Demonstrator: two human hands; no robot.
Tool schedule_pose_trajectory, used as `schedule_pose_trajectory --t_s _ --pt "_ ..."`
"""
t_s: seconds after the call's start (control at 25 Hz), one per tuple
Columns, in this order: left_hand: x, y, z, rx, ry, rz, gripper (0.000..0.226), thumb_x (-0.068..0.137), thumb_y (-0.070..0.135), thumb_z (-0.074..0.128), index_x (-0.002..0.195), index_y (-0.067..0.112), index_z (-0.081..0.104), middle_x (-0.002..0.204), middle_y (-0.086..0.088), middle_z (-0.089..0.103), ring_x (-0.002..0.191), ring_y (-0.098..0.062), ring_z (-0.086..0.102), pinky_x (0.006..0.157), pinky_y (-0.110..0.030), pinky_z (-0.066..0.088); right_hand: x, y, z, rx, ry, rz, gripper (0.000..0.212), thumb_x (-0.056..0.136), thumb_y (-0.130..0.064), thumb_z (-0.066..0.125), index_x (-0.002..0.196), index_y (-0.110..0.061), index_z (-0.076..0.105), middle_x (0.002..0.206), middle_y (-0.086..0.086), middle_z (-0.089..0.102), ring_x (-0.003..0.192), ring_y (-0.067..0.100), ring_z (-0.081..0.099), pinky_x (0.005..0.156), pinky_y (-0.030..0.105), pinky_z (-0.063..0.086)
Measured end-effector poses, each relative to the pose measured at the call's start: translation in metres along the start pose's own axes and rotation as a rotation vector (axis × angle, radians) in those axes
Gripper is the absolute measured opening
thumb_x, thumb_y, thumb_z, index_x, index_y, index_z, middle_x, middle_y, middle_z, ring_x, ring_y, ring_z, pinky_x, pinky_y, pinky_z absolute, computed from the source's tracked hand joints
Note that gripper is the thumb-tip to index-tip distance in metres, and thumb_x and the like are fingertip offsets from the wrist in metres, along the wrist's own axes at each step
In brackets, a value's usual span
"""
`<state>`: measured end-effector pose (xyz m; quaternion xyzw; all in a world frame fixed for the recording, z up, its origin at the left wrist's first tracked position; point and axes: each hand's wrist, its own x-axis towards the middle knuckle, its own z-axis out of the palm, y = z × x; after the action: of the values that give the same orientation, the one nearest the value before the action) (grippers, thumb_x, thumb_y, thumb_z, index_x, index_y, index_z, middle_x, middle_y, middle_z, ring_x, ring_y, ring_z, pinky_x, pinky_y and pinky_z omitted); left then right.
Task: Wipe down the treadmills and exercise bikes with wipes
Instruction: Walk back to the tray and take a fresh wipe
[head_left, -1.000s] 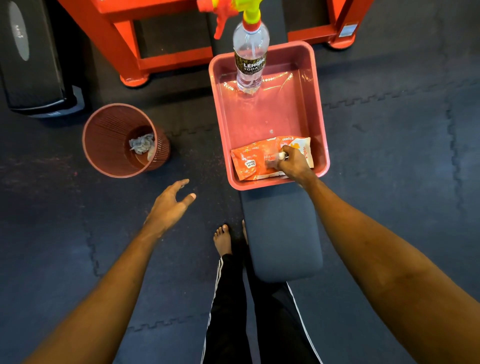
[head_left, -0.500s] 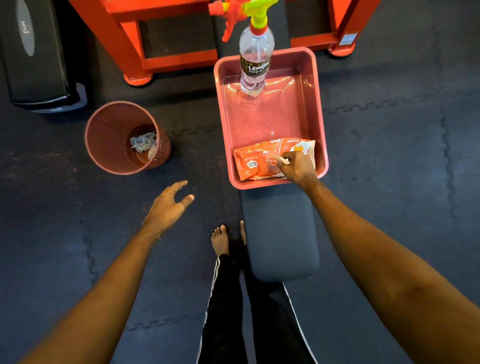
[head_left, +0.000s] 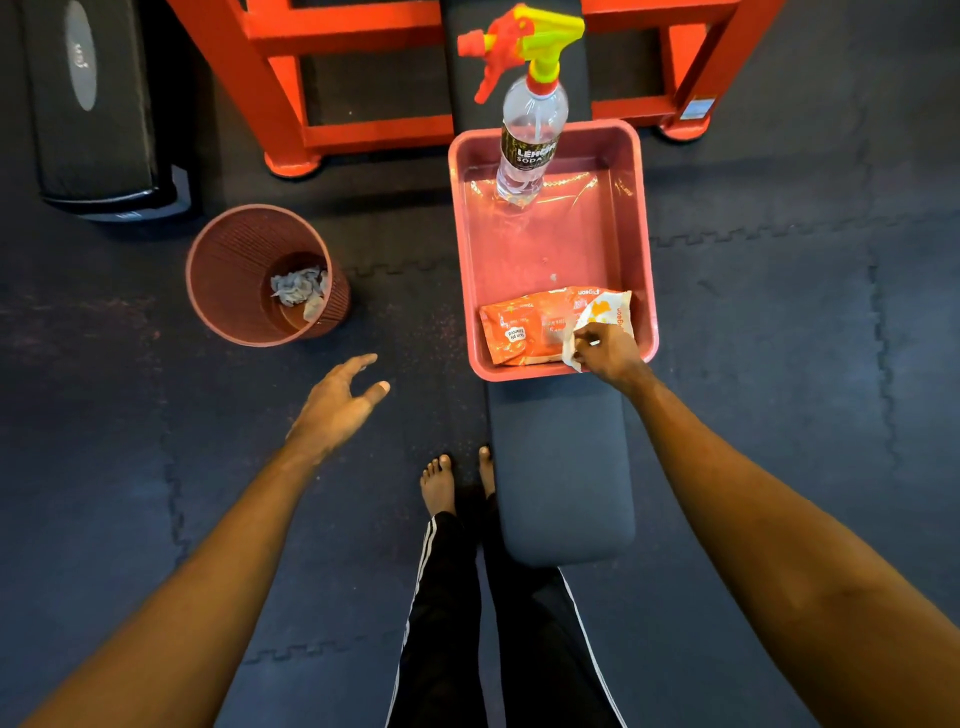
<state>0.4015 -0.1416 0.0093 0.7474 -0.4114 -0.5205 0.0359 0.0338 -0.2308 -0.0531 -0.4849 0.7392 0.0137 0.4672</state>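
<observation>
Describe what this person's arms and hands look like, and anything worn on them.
No sleeves show: the left arm and right arm are bare as far up as the view reaches. The left hand and right hand wear no gloves, and no watch or band shows at either wrist. Lower down are black trousers with white side stripes, and bare feet.

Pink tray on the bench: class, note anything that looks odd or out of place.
The tray is wider than the bench pad and overhangs both sides. The spray bottle standing in it is a soda-labelled drinks bottle fitted with a trigger head.
</observation>
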Motion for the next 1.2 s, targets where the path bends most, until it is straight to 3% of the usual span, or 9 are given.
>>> schedule_pose_trajectory --t_s 0.16,0.24,0.36,0.56,0.68,0.76,0.88,1.08,1.2 --pt "0.0 -0.012 0.003 0.016 -0.016 0.0 0.053 0.098 0.04 0.062 0.148 0.035 0.045 0.157 0.0 0.042 0.144 -0.022 0.038 0.115 -0.043 0.033 0.003 -0.003 0.006 -0.007 0.068 0.018 0.014 0.093 -0.01 0.062 0.102 -0.003 0.069 0.106 0.013 0.071 0.101 0.029 0.066 0.066 0.013 0.044" --pt "0.0 -0.018 0.004 0.026 -0.028 -0.011 0.054 0.098 0.04 0.062 0.148 0.035 0.045 0.157 0.0 0.041 0.144 -0.023 0.038 0.115 -0.044 0.034 0.005 -0.012 0.009 0.025 0.013 0.06 0.012 0.093 -0.008 0.059 0.104 -0.008 0.062 0.108 0.018 0.068 0.102 0.033 0.064 0.069 0.015 0.047" --pt "-0.001 -0.021 0.005 0.015 -0.04 -0.03 0.054 0.099 0.039 0.062 0.149 0.035 0.044 0.159 0.0 0.039 0.146 -0.024 0.036 0.116 -0.046 0.033 0.007 -0.016 0.011 -0.107 0.031 0.038 0.005 0.094 -0.011 0.054 0.09 -0.013 0.056 0.095 0.004 0.062 0.086 0.018 0.058 0.084 0.03 0.049" --pt "0.002 -0.015 0.006 -0.006 -0.036 -0.011 0.054 0.099 0.038 0.061 0.149 0.036 0.044 0.158 0.0 0.039 0.145 -0.023 0.036 0.114 -0.042 0.033 0.001 -0.009 0.003 -0.073 0.083 0.022 0.024 0.098 -0.015 0.056 0.106 0.003 0.07 0.109 0.016 0.07 0.1 0.027 0.065 0.072 0.015 0.041" --pt "0.005 -0.009 0.01 -0.003 -0.031 0.0 0.053 0.099 0.038 0.061 0.149 0.035 0.044 0.158 0.001 0.04 0.145 -0.021 0.037 0.113 -0.04 0.033 -0.012 -0.006 0.0 -0.037 0.091 -0.002 0.017 0.094 -0.016 0.066 0.096 0.001 0.066 0.09 0.007 0.065 0.07 0.012 0.058 0.055 0.005 0.04" --pt "0.007 -0.006 0.014 -0.01 -0.044 -0.003 0.053 0.098 0.039 0.061 0.148 0.037 0.044 0.158 0.001 0.04 0.145 -0.022 0.037 0.114 -0.043 0.035 -0.012 -0.004 -0.001 -0.01 0.078 -0.026 0.013 0.092 -0.015 0.069 0.092 -0.005 0.06 0.081 0.001 0.059 0.065 0.01 0.054 0.046 0.005 0.036" --pt "0.009 0.001 0.024 -0.01 -0.059 0.012 0.053 0.098 0.037 0.062 0.148 0.035 0.045 0.157 0.001 0.041 0.145 -0.022 0.037 0.115 -0.044 0.035 -0.015 -0.006 -0.003 -0.004 0.027 -0.041 0.01 0.09 -0.013 0.068 0.1 -0.012 0.065 0.088 -0.002 0.063 0.083 0.018 0.062 0.058 0.013 0.041" --pt "0.007 0.011 0.036 0.007 -0.066 0.026 0.053 0.098 0.036 0.062 0.149 0.034 0.045 0.156 0.0 0.042 0.144 -0.021 0.038 0.114 -0.042 0.034 -0.022 -0.001 -0.001 -0.039 -0.091 -0.081 0.04 0.088 0.008 0.049 0.118 -0.007 0.07 0.11 0.001 0.063 0.104 0.02 0.055 0.076 0.023 0.045" --pt "0.008 0.015 0.039 0.019 -0.067 0.017 0.053 0.098 0.037 0.062 0.149 0.036 0.044 0.158 0.001 0.041 0.145 -0.022 0.037 0.115 -0.045 0.034 -0.021 0.009 -0.001 0.01 -0.069 -0.051 0.034 0.093 0.0 0.049 0.119 -0.008 0.069 0.114 0.001 0.06 0.107 0.024 0.054 0.08 0.029 0.046"
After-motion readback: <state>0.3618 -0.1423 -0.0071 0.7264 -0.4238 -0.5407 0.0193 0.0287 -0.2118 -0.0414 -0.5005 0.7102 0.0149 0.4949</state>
